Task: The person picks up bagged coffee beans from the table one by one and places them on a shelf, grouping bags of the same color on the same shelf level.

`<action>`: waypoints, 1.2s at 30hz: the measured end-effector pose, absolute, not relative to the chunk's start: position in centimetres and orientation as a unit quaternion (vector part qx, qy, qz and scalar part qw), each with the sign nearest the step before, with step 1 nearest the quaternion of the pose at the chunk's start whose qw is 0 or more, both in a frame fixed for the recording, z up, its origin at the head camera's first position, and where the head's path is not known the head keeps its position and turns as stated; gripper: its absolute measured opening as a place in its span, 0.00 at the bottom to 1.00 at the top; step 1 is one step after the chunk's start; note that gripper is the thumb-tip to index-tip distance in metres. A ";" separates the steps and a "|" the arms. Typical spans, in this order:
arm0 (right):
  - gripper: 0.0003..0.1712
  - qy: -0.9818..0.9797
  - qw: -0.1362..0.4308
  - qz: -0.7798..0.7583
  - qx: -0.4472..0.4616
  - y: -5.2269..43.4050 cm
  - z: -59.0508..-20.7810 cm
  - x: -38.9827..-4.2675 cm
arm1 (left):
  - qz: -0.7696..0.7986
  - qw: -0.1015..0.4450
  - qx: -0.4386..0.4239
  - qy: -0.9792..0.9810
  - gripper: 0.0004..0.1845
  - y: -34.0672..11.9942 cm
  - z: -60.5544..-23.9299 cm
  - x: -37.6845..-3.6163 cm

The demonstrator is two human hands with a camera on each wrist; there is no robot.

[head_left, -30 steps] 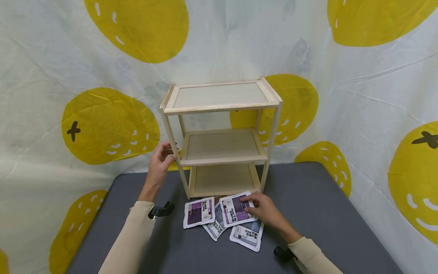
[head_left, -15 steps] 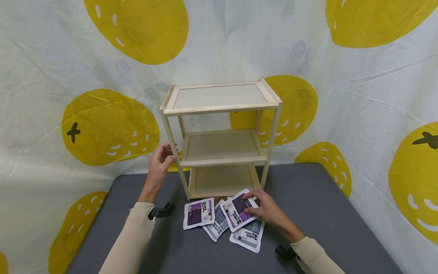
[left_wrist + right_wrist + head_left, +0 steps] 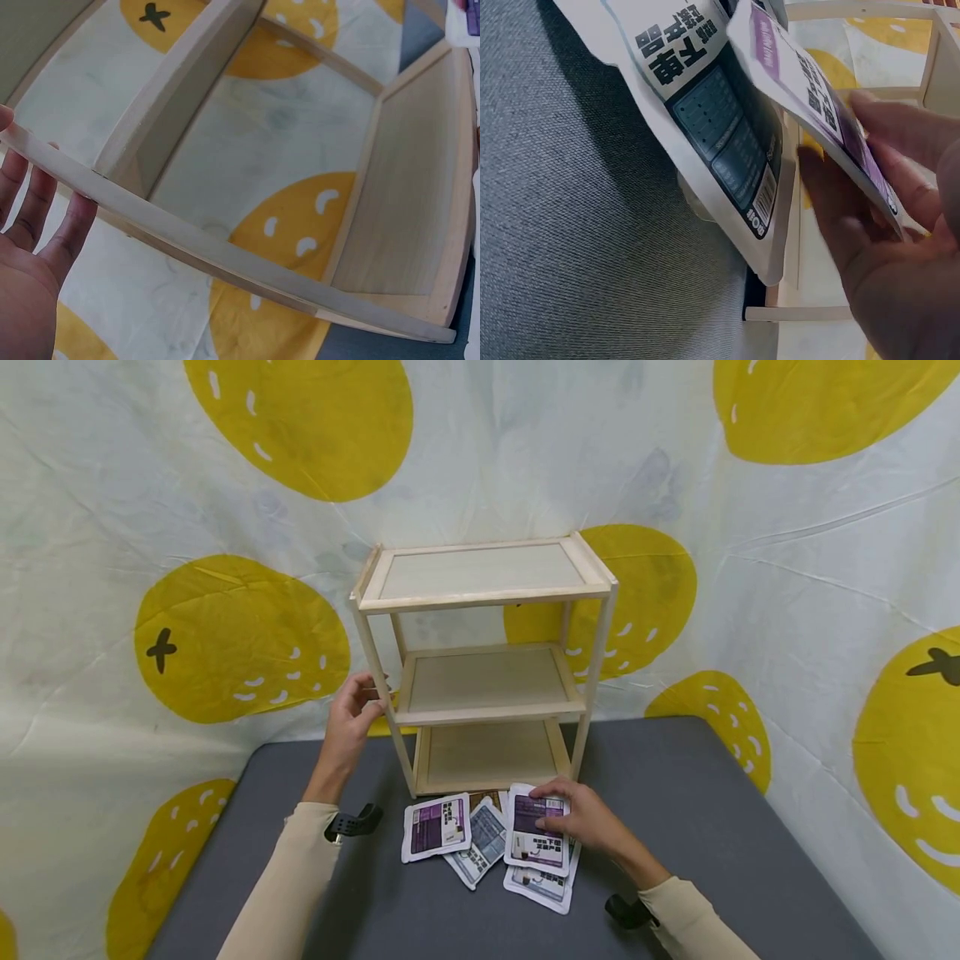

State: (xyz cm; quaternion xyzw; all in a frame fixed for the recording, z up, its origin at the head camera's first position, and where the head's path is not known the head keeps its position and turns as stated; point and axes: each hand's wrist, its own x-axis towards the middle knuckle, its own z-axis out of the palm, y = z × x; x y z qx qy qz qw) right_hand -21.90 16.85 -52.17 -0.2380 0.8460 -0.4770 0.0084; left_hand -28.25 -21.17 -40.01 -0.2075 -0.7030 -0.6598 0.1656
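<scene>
A three-tier wooden shelf (image 3: 480, 601) stands at the back of the grey table (image 3: 712, 827). My left hand (image 3: 351, 708) grips its front-left post (image 3: 225, 251) at middle-tier height, fingers (image 3: 71, 229) behind the post. Several flat packets lie in front of the shelf. My right hand (image 3: 581, 817) pinches a purple-and-white packet (image 3: 536, 837) and holds it tilted above a grey packet (image 3: 536, 885). In the right wrist view the purple packet (image 3: 817, 105) is lifted off the grey packet (image 3: 705, 105), with fingers (image 3: 840, 217) under it. Another purple packet (image 3: 437, 825) and a second grey packet (image 3: 480, 847) lie to the left.
A white cloth with big yellow fruit shapes (image 3: 240, 635) hangs behind and beside the table. All three shelf tiers hold nothing. Bare grey table surface lies on both sides of the packets.
My right hand has turned the purple packet upright and drawn it right, over the grey packet, lifting its edge. The left hand and shelf have not moved.
</scene>
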 end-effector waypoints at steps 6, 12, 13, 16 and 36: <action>0.14 0.845 0.023 -0.483 -0.228 16.9 -52.4 -21.8 | -0.661 0.165 -0.207 -0.702 0.17 -21.1 -40.0 -28.3; 0.16 0.847 0.032 -0.473 -0.239 16.9 -52.5 -21.6 | -0.663 0.164 -0.207 -0.701 0.17 -21.1 -40.0 -28.3; 0.19 0.846 0.026 -0.469 -0.251 17.0 -52.6 -21.6 | -0.663 0.163 -0.205 -0.701 0.16 -21.1 -40.0 -28.3; 0.25 0.838 0.022 -0.467 -0.283 17.0 -52.7 -21.6 | -0.666 0.163 -0.201 -0.700 0.16 -21.1 -40.0 -28.3; 0.23 0.793 0.129 -0.533 -0.266 17.5 -51.5 -21.7 | -0.661 0.162 -0.211 -0.701 0.17 -21.2 -40.0 -28.4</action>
